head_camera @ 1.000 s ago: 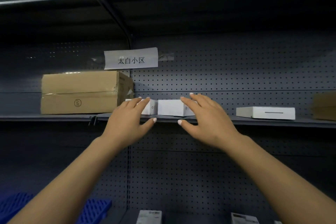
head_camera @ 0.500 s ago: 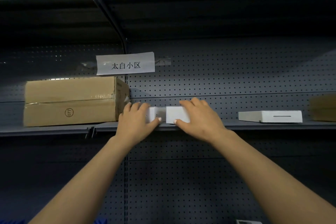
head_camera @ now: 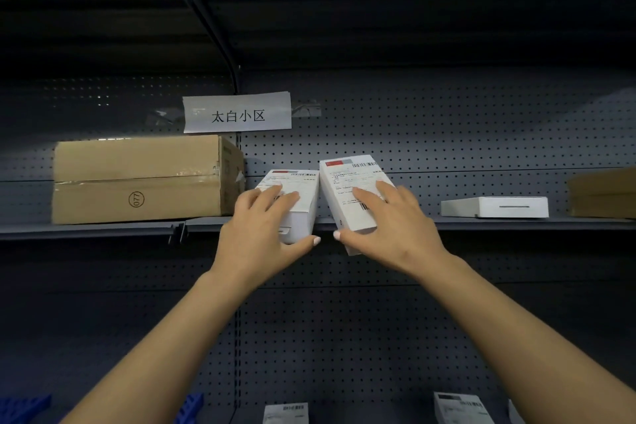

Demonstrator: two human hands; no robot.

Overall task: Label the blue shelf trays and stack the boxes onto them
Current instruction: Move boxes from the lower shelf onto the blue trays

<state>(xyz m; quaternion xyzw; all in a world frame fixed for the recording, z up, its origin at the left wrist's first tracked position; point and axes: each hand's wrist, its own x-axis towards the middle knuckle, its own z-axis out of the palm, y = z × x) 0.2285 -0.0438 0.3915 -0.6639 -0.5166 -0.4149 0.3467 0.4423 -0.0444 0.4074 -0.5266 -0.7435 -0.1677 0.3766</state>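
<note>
Two small white boxes are being held, one in each hand. The left hand [head_camera: 266, 234] is wrapped round the left box [head_camera: 296, 198], with fingers laid on its top label and the thumb under its near end. The right hand [head_camera: 392, 227] is wrapped round the right box [head_camera: 351, 189] in the same way. Both boxes are tipped up, so their printed labels can be seen, and their near ends are held out past the front edge of the shelf [head_camera: 481, 225]. The two boxes are kept just beside each other, maybe touching at the far corners.

Half a second ago both boxes were lying flat on the shelf, with only their plain white fronts shown and the hands just closing on them. A second ago the hands were open and only reaching in. So the boxes have just been picked up and pulled toward the near side. It is judged that they are being taken off this shelf to be stacked somewhere else, so this part of the job is only begun.

On the left of the shelf a big brown box [head_camera: 144, 179] is left alone, under a paper sign [head_camera: 237, 112]. A flat white box [head_camera: 495, 207] is left far to the right. Bits of blue tray [head_camera: 24, 408] are seen low on the left, well apart from the hands.
</note>
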